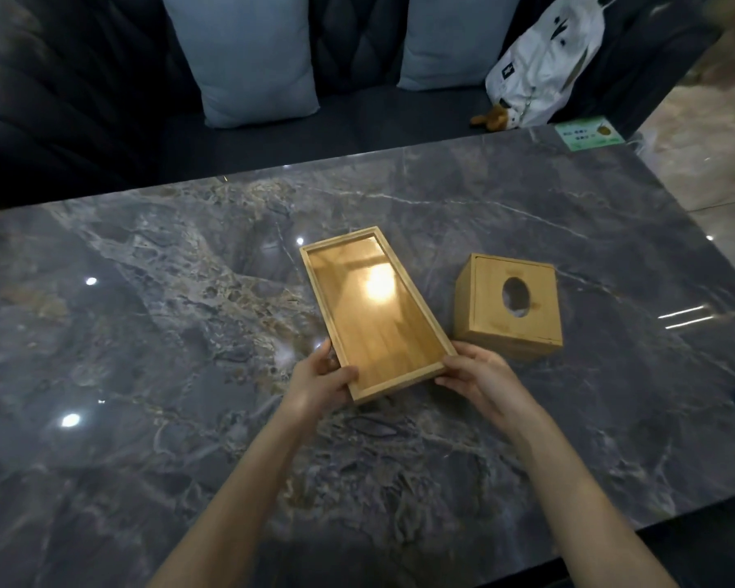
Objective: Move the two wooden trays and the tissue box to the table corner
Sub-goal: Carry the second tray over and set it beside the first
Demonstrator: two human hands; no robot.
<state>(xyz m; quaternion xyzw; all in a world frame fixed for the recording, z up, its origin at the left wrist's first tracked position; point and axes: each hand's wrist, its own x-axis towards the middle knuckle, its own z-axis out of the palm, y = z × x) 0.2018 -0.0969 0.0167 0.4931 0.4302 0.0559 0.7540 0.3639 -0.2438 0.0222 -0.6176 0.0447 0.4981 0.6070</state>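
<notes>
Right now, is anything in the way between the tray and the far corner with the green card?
Yes. The tissue box sits right of the wooden tray, roughly toward that corner. Past it, the table looks bare up to the green card.

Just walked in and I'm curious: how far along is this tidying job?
Early, by the look of it. Nothing sits at a corner yet. Both hands, left hand and right hand, grip the near end of one wooden tray mid-table. The tissue box waits beside it. Only one tray is visible.
</notes>
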